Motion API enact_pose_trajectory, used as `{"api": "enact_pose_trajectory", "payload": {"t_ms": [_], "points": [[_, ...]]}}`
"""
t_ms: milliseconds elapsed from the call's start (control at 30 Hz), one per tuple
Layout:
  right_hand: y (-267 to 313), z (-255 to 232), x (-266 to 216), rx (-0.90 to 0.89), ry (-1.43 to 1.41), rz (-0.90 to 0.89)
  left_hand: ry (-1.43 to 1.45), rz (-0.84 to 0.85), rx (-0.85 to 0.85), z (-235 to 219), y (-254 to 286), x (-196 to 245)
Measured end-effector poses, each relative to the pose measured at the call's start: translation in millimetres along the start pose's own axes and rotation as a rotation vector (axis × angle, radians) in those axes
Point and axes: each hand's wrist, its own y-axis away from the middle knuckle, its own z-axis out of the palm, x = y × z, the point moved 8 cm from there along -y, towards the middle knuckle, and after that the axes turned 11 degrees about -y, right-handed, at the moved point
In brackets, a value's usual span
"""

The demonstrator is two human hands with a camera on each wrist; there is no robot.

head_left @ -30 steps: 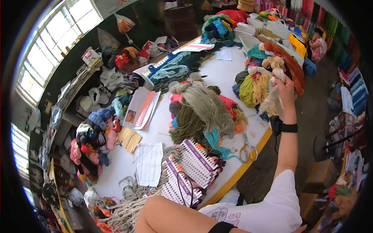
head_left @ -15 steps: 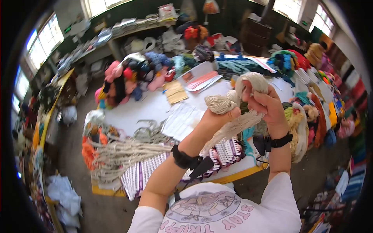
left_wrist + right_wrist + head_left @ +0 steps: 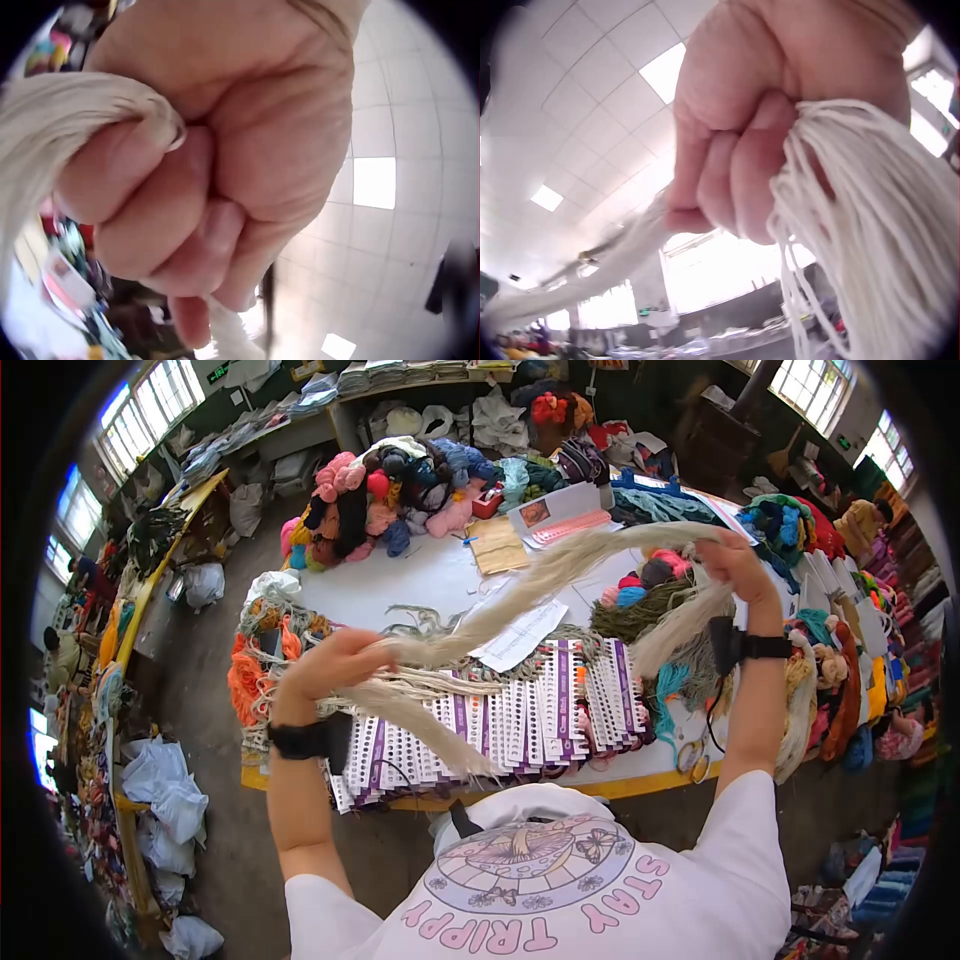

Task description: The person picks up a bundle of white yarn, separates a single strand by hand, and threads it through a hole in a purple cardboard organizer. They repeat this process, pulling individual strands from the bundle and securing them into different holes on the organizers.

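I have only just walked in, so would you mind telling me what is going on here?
A person is holding a long hank of pale yarn stretched above a worktable. The left hand and the right hand each grip it with curled fingers, and a loose end hangs from each hand. Below lie purple-and-white strips with holes, with bundles of coloured yarn farther back.

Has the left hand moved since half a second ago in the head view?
Yes, leftward: the left hand was right of the white paper sheet and is now left of it, nearer the orange yarn.
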Motion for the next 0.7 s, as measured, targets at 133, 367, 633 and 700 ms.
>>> {"api": "enact_pose_trajectory", "payload": {"t_ms": [133, 367, 633, 700], "points": [[-4.3, 70.2, -40.5, -0.3, 0.479, -0.167, -0.704, 0.065, 0.497, -30.6, 12.3, -31.3], [-60.5, 217.9, -64.7, -0.513, 0.524, -0.408, 0.548, 0.712, -0.177, 83.0, -44.6, 91.6], [-109.8, 184.8, 123.7, -0.241, 0.206, -0.234, 1.333, 0.334, 0.209, -22.8, -2.2, -18.1], [-79.8, 215.4, 216.2, -0.33, 0.38, -0.065, 1.33, 0.54, 0.046, -68.2, 9.0, 15.7]]}}
